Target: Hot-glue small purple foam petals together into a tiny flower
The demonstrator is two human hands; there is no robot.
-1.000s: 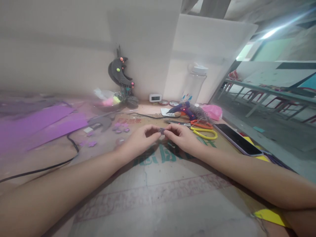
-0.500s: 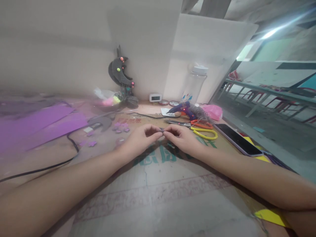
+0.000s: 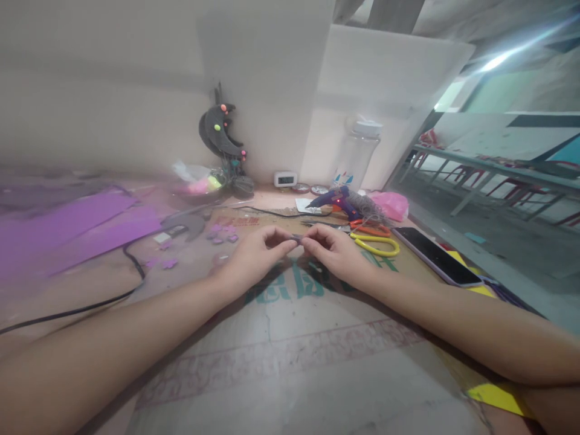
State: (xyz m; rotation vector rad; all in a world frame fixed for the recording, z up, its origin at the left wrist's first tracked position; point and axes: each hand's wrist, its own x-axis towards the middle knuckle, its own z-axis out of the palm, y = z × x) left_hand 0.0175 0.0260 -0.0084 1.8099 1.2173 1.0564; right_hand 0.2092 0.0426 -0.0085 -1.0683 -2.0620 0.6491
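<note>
My left hand (image 3: 260, 251) and my right hand (image 3: 333, 251) meet above the cardboard sheet (image 3: 290, 356), thumbs and fingertips pinched together. Between them is a small dark greyish-purple piece (image 3: 296, 238); the fingers cover most of it, so its kind cannot be made out. Just behind my right hand lie scissors with yellow and orange handles (image 3: 376, 246). To the left of my left hand rest several small purple flower cut-outs (image 3: 222, 234), with another purple flower (image 3: 170, 264) farther left.
A blue glue gun (image 3: 338, 199) lies behind the scissors beside grey twine (image 3: 367, 208). A phone (image 3: 437, 257) is at the right. Purple sheets (image 3: 90, 226) and a black cable (image 3: 81, 311) lie left. A bottle (image 3: 357, 157), clock (image 3: 285, 179) and dark crescent ornament (image 3: 220, 133) stand behind.
My right hand has shifted very slightly, and the fingertips have turned a little around the small piece. Everything else stays in place.
</note>
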